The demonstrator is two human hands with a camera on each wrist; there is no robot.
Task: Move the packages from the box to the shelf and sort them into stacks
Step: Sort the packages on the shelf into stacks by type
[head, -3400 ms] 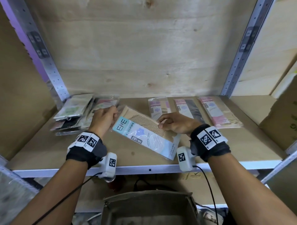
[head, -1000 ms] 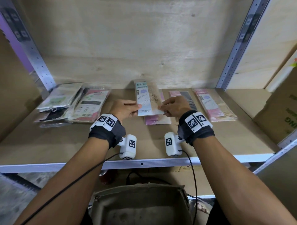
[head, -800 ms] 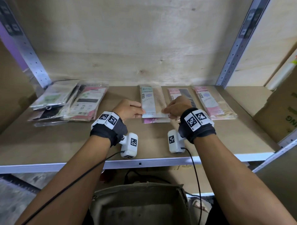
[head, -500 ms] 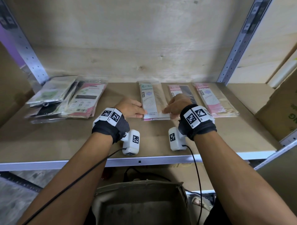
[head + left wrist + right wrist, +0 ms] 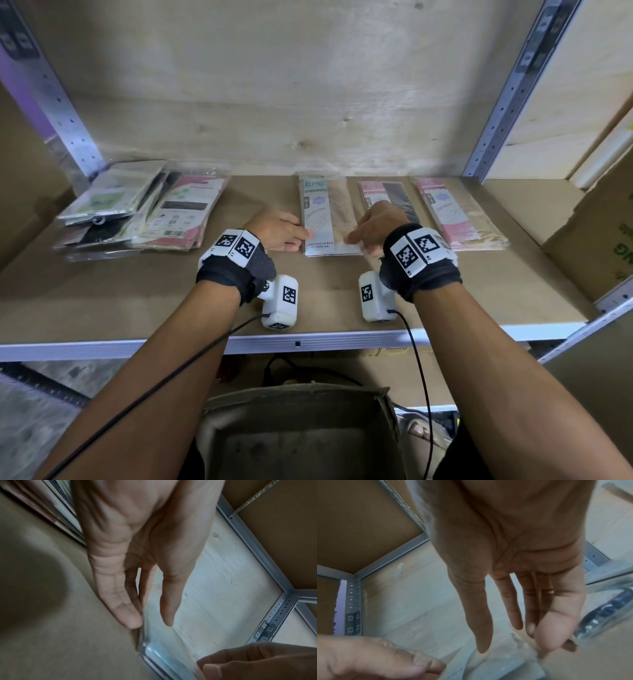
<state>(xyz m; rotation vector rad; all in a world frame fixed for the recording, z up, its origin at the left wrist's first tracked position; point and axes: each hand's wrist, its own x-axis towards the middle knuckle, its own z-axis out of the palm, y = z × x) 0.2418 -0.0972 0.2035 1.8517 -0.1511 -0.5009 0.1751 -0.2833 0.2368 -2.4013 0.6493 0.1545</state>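
Observation:
A blue-and-beige ENE stocking package lies flat on the middle of the shelf, on top of another package. My left hand touches its left edge near the front corner, fingers straight. My right hand touches the right edge, fingers also straight. The left wrist view shows my left hand with fingertips against the package's side. In the right wrist view my right hand reaches flat over the package. The brown box sits below the shelf edge, its inside dim.
A pink-and-black package and a pink stack lie to the right. A loose heap of mixed packages fills the shelf's left. A cardboard carton stands far right. Metal uprights flank the shelf.
The blue package, held tilted in both hands before, has come down flat onto the middle stack. Both hands have let go of their grip and now lie at its sides.

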